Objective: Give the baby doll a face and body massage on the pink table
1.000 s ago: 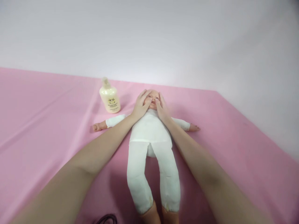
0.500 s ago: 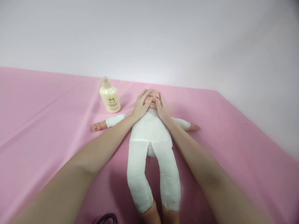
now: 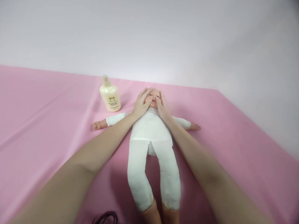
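Legs of the white-clothed baby doll (image 3: 151,130) lie nearest me on the pink cloth-covered table (image 3: 233,140); farther, my left hand (image 3: 140,104) and right hand (image 3: 163,107) cup its face, fingers spread; beyond stands the cream lotion bottle (image 3: 110,95).

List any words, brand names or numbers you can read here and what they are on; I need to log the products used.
Bottle: a dark printed emblem with a few lines of small print beneath it, too small and blurred to read.
Doll, with the left hand and right hand at its face: no text on its white clothing.
Pink cloth: no text.
Nothing legible anywhere.
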`<action>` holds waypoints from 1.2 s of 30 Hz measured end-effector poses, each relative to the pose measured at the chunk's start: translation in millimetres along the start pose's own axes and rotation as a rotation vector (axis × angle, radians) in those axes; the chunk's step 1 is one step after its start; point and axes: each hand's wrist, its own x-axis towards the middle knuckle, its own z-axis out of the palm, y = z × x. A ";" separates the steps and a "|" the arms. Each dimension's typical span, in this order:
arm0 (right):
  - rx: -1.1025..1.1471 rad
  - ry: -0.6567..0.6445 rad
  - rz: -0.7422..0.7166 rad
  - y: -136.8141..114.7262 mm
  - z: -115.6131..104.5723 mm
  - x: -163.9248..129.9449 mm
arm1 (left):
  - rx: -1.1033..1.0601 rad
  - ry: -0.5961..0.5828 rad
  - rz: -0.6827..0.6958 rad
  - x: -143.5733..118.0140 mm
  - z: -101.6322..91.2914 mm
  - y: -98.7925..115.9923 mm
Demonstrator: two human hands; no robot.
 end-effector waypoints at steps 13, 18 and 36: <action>0.005 -0.013 0.019 -3.0 -1.7 -1.2 | 0.006 0.010 0.012 0.5 0.4 0.1; -0.005 -0.014 0.016 -2.7 -2.2 -0.5 | 0.008 0.004 0.006 0.0 0.4 0.2; -0.003 0.000 -0.016 0.3 -0.8 0.5 | 0.016 -0.003 0.014 1.1 0.1 -2.7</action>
